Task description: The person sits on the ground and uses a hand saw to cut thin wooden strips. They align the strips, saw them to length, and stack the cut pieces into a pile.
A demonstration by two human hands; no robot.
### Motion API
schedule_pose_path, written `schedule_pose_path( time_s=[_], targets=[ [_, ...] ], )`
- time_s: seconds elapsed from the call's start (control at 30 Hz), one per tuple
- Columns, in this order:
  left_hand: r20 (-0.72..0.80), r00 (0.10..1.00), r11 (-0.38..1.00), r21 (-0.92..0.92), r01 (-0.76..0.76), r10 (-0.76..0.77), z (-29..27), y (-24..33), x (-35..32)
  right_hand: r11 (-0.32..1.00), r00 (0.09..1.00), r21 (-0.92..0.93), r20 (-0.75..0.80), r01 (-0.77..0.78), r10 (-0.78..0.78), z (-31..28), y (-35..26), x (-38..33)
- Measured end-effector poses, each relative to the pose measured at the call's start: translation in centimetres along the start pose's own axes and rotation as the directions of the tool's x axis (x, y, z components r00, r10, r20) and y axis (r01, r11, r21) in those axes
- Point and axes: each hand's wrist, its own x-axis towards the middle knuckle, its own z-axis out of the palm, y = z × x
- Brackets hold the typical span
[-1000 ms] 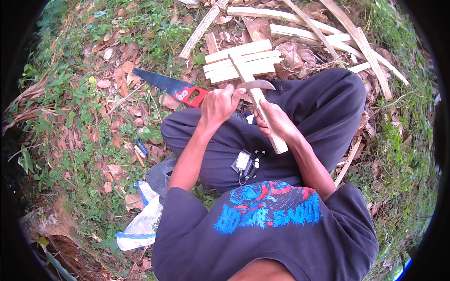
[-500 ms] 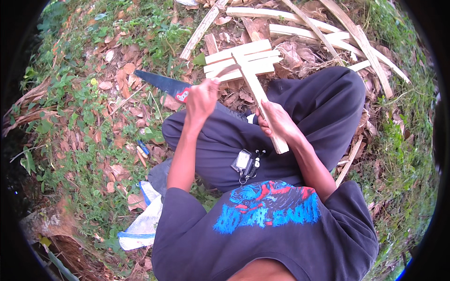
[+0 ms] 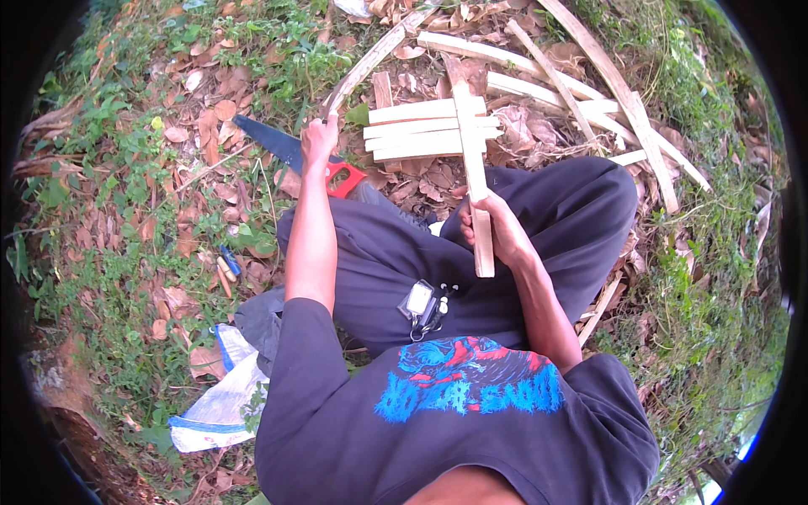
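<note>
A pale wooden slat (image 3: 475, 172) is gripped firmly in the right hand (image 3: 498, 225), extended over the crossed legs (image 3: 564, 219) and across the short wooden sticks (image 3: 412, 128)! Out left, a curved-bladed knife (image 3: 329, 103) is clasped in the left hand (image 3: 320, 141), and behind it the red-handled handsaw (image 3: 273, 141) is partly hidden.

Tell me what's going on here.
A person sits cross-legged on leafy ground. The right hand grips a wooden strip that points away from the body, its far part above a row of short pale wood pieces. The left hand holds a curved knife out to the left, apart from that strip. A red-handled handsaw lies near the left knee.
</note>
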Motion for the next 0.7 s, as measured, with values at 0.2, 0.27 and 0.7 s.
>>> schedule_pose_path(
  time_s=[0.2, 0.27, 0.7],
  targets=[
    [-0.174, 0.973, 0.985, -0.111, 0.135, -0.153, 2.8, -1.7, 1.5, 0.909, 0.985, -0.382, 0.012, 0.165, -0.174, 0.9, -3.0, 2.2],
    [-0.238, 0.965, 0.986, -0.147, 0.079, -0.113, 1.9, 1.3, 0.4, 0.754, 0.968, -0.63, -0.017, 0.184, -0.25, 0.8, -4.8, 3.2],
    [-0.209, 0.954, 0.79, -0.538, -0.295, 0.214, 1.2, 4.9, 2.0, -0.477, 0.785, -0.805, 0.532, 0.353, -0.317, -3.7, -11.8, 20.6]
  ],
)
